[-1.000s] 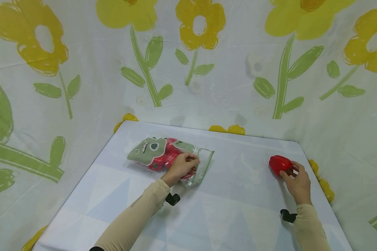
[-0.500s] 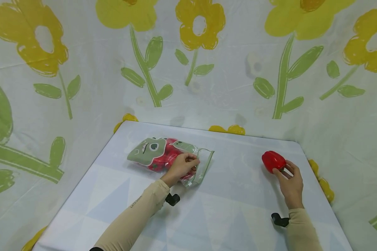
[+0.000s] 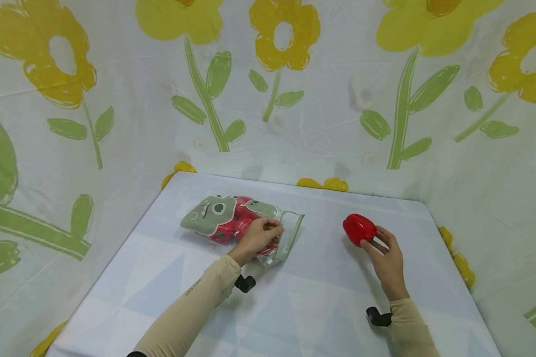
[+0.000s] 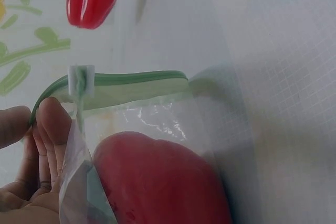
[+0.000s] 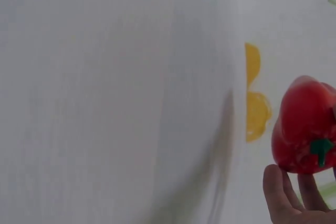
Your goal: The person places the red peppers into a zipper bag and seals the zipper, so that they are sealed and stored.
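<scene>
A clear zip bag [image 3: 209,216] with a green cartoon print lies on its side, left of the table's middle. Several red bell peppers [image 4: 157,177] show through its plastic. My left hand [image 3: 255,239] pinches the bag's edge near the green zip strip, beside the white slider [image 4: 88,81]; the mouth stands apart there. To the right, my right hand [image 3: 387,263] grips another red bell pepper [image 3: 358,229] by its stem end, held above the table. That pepper's green stem [image 5: 321,148] shows in the right wrist view, where part of the hand is cut off.
The table [image 3: 321,297] wears a pale cloth with blue triangles. A flower-printed curtain [image 3: 321,124] surrounds its back and sides. Black wrist mounts [image 3: 378,317] stick out beside the sleeves.
My right hand has carried the bell pepper leftward across the table, closer to the bag. The left hand and the bag have stayed in place.
</scene>
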